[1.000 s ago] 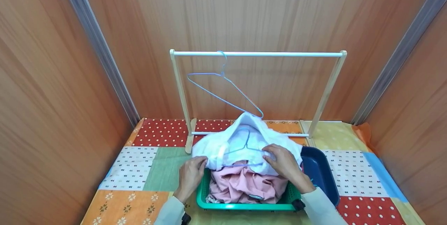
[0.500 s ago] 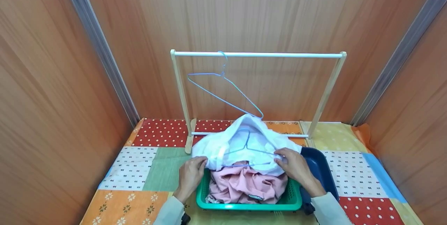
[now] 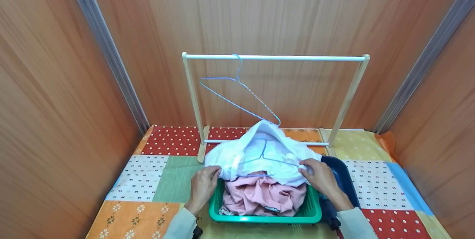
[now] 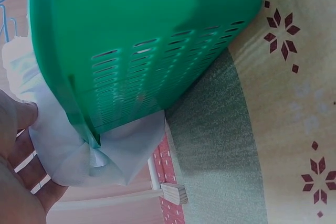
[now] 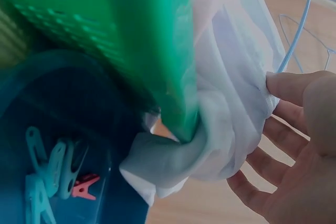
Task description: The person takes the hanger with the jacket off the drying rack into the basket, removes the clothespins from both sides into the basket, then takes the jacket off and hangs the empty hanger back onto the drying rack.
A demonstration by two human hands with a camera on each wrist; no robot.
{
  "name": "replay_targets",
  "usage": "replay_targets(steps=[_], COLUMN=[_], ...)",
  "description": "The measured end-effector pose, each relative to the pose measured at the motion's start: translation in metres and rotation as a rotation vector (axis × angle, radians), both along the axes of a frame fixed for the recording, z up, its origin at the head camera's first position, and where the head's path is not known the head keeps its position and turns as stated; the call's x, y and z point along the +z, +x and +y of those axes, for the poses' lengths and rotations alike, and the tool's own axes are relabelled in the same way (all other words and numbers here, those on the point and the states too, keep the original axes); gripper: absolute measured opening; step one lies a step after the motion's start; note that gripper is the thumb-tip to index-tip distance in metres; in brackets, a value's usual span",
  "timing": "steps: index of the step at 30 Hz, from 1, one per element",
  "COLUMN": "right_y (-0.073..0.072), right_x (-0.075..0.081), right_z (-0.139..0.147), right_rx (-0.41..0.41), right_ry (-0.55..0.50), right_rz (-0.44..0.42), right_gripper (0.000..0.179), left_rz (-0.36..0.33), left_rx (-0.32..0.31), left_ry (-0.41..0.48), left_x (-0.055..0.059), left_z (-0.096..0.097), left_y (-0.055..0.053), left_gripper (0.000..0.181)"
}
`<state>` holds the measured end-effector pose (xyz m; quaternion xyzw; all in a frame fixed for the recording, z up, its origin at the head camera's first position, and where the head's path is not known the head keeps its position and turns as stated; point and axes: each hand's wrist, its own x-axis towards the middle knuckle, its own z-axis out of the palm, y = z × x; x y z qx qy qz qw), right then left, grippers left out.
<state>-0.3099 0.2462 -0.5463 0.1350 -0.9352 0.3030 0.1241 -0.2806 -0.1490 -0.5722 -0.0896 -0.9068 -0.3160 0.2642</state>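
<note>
A white garment (image 3: 226,157) is draped over the back of the green basket (image 3: 265,219), its neck opening raised. Inside that opening lies a blue wire hanger (image 3: 263,153), its ends hidden by cloth. At the garment's left edge, my left hand (image 3: 202,187) pinches the fabric; the left wrist view shows the thumb (image 4: 23,115) and fingers on the cloth. On the other side my right hand (image 3: 322,177) pinches the garment where the hanger's right end goes in, thumb in front and fingers behind. A pink garment (image 3: 263,198) lies crumpled in the basket.
Behind the basket stands a rack with a white bar (image 3: 297,58). Another blue hanger (image 3: 259,100) hangs from it. A navy tray (image 3: 336,168) to the right holds several teal clothespins (image 5: 55,166) and a red one (image 5: 85,186). Wood panels enclose the patchwork cloth (image 3: 178,179).
My right hand has slid to the right along the hanger, to the garment's right side. The left hand keeps its place on the left edge.
</note>
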Motion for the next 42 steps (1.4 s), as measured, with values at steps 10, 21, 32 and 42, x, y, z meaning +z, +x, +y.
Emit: replay_targets(steps=[10, 21, 32, 42], right_y=[0.003, 0.006, 0.006, 0.007], right_x=[-0.009, -0.027, -0.021, 0.005], right_z=[0.022, 0.047, 0.046, 0.032], right_rx=[-0.072, -0.101, -0.127, -0.123], right_ry=[0.015, -0.012, -0.003, 0.017], right_rz=[-0.021, -0.033, -0.138, -0.056], right_gripper=[0.024, 0.027, 0.034, 0.037], left_rz=[0.01, -0.022, -0.017, 0.021], left_rx=[0.005, -0.007, 0.006, 0.023], left_ry=[-0.013, 0.0, -0.005, -0.026], left_x=[0.001, 0.002, 0.001, 0.001], left_z=[0.002, 0.002, 0.0, 0.003], left_y=[0.0, 0.0, 0.0, 0.0], left_gripper=[0.01, 0.012, 0.011, 0.009])
